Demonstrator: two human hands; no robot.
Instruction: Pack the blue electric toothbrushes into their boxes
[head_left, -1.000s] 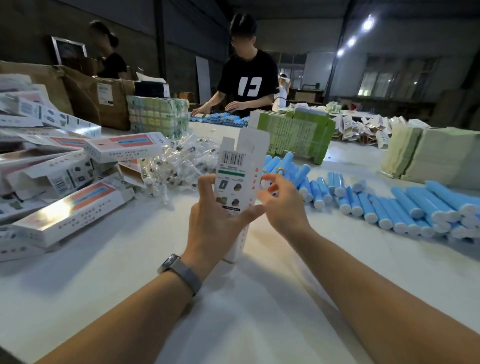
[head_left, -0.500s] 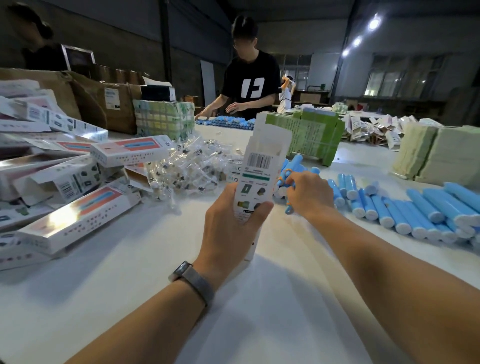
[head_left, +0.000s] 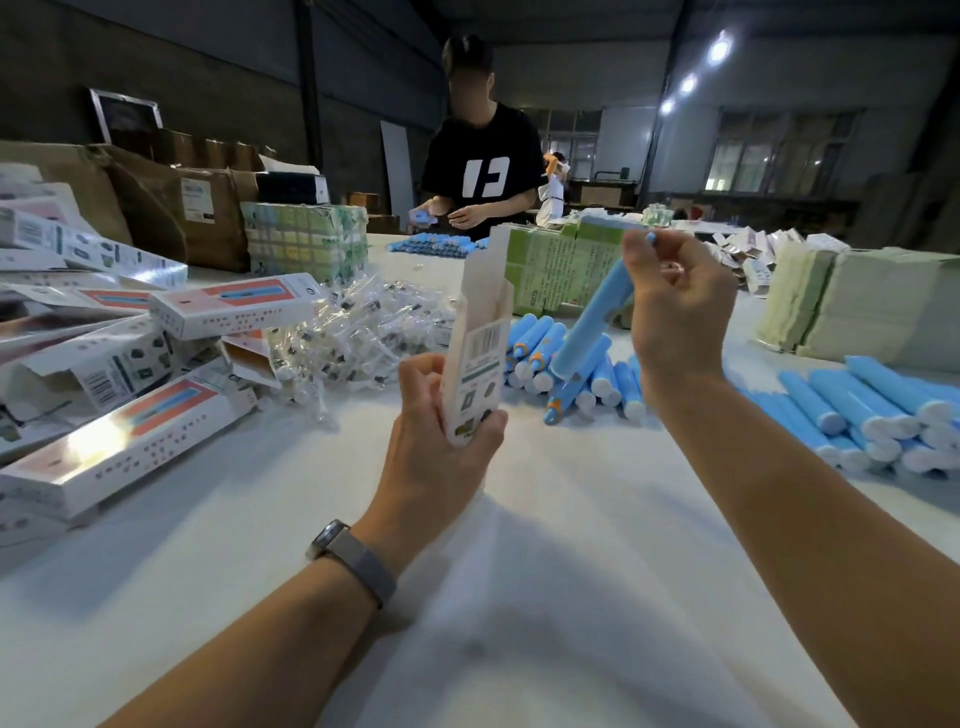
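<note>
The right hand (head_left: 675, 306) pinches a blue toothbrush (head_left: 592, 322) near its upper end, fingers curled round it, at two o'clock from the box; half a second ago that hand was still down in the pile. The left hand (head_left: 441, 447) grips the white box (head_left: 475, 353) by its lower end, upright, top flap open. Across the white table (head_left: 260, 545), packed boxes (head_left: 104, 447) heap at nine o'clock, loose toothbrushes (head_left: 857, 410) lie at three o'clock, and bagged brush heads (head_left: 358, 332) sit at eleven. With the brush lifted clear, insertion probably comes next; it is not yet in the box.
</note>
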